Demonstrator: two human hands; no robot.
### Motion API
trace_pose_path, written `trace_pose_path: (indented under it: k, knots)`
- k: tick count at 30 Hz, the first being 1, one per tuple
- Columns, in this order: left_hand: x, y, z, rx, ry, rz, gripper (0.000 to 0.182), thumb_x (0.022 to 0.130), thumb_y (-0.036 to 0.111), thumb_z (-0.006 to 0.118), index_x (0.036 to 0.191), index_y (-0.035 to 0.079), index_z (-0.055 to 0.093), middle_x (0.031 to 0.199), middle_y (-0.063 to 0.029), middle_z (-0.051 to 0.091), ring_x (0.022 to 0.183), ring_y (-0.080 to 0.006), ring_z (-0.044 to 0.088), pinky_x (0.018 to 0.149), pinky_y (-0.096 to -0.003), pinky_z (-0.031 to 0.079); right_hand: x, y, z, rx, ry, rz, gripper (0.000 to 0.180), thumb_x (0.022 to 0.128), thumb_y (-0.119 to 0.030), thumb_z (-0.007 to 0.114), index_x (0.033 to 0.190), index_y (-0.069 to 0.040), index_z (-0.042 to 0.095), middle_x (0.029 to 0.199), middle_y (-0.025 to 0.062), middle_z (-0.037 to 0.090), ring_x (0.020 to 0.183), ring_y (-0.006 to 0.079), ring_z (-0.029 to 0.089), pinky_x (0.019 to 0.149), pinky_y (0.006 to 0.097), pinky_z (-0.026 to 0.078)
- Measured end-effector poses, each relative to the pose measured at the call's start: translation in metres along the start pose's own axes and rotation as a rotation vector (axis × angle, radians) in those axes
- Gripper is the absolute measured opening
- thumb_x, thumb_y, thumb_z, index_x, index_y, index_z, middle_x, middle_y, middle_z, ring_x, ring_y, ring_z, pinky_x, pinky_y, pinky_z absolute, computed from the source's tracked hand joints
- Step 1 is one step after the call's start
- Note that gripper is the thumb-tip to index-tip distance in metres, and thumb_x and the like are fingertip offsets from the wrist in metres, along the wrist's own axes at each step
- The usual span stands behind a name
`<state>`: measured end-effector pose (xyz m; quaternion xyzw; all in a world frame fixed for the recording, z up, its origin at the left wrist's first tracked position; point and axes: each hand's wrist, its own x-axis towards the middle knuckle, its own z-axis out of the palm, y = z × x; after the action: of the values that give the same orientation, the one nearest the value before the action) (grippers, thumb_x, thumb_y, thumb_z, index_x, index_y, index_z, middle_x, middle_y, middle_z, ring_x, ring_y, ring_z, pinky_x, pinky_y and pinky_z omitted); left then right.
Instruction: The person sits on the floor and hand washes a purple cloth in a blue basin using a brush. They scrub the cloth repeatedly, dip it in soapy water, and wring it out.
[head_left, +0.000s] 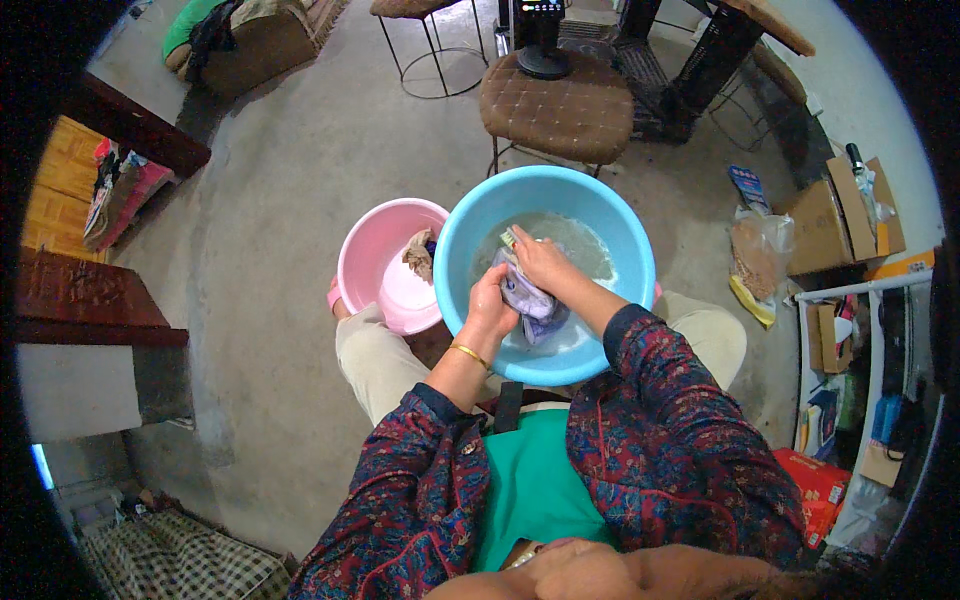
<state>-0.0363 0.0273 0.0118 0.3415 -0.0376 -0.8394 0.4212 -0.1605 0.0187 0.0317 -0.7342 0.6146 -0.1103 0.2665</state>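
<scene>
A blue plastic basin (546, 178) with cloudy water stands before me between my knees. Over the water, my left hand (492, 303) grips a wet purple-grey cloth item (531, 300), whose lower end hangs down toward the water. My right hand (541, 259) is closed around a scrubbing brush (508, 238) with pale bristles, held at the upper end of the cloth. Most of the brush is hidden under the right hand's fingers. A pink plastic basin (357, 247) touches the blue one on its left. Inside it lie a crumpled beige cloth (418, 256) and something dark.
A brown padded stool (556, 112) carrying a black stand (544, 61) with a lit screen is just beyond the blue basin. To the right are a plastic bag (759, 244), a cardboard box (825, 217) and a white shelf (862, 289). Concrete floor (277, 225) extends left.
</scene>
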Motion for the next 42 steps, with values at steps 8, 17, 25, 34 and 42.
trace_pose_path:
  k: [8, 17, 25, 34, 42]
  knots:
    - [-0.023, 0.011, 0.02, -0.059, -0.028, -0.002, 0.072, 0.095, 0.058, 0.026, 0.14, 0.003, 0.036, 0.138, -0.0163, 0.046, 0.127, -0.0328, 0.044, 0.108, -0.0479, 0.032, -0.019, -0.023, -0.018, 0.031, -0.084, -0.049, 0.038, 0.095, -0.021, 0.043, 0.124, 0.002, 0.053, 0.127, 0.0264, 0.052, 0.082, 0.0429, 0.064, 0.078, 0.0494, 0.052]
    - [-0.025, 0.014, 0.02, -0.033, -0.058, 0.046, 0.08, 0.093, 0.064, 0.027, 0.141, 0.001, 0.031, 0.14, -0.0184, 0.042, 0.127, -0.0358, 0.043, 0.107, -0.0498, 0.033, -0.027, -0.017, -0.012, 0.122, -0.072, -0.102, 0.048, 0.097, -0.028, 0.04, 0.143, -0.014, 0.035, 0.105, 0.0402, 0.053, 0.086, 0.0531, 0.058, 0.079, 0.0547, 0.048]
    - [-0.023, 0.013, 0.024, 0.023, -0.09, 0.028, 0.07, 0.095, 0.058, 0.033, 0.135, 0.001, 0.039, 0.134, -0.0167, 0.049, 0.122, -0.0311, 0.048, 0.104, -0.0448, 0.037, -0.006, -0.004, 0.001, 0.171, 0.026, 0.05, 0.047, 0.096, -0.031, 0.043, 0.139, -0.014, 0.041, 0.124, 0.039, 0.045, 0.093, 0.0533, 0.058, 0.081, 0.055, 0.048]
    - [-0.008, -0.003, 0.002, 0.319, 0.018, 0.042, 0.032, 0.083, 0.007, 0.052, 0.115, 0.001, 0.055, 0.107, -0.013, 0.061, 0.101, -0.029, 0.06, 0.09, -0.04, 0.048, -0.002, 0.016, 0.015, -0.256, 0.02, -0.114, 0.035, 0.09, -0.02, 0.05, 0.118, 0.001, 0.057, 0.145, 0.0168, 0.036, 0.09, 0.0468, 0.061, 0.078, 0.0482, 0.053]
    - [0.007, -0.001, -0.011, 0.237, 0.156, 0.054, 0.039, 0.072, -0.006, 0.04, 0.108, -0.004, 0.056, 0.102, -0.0176, 0.061, 0.094, -0.0338, 0.062, 0.087, -0.048, 0.051, 0.011, 0.034, 0.0, -0.196, 0.04, 0.156, 0.048, 0.096, -0.031, 0.045, 0.141, -0.018, 0.036, 0.109, 0.0339, 0.051, 0.087, 0.0463, 0.062, 0.076, 0.0503, 0.053]
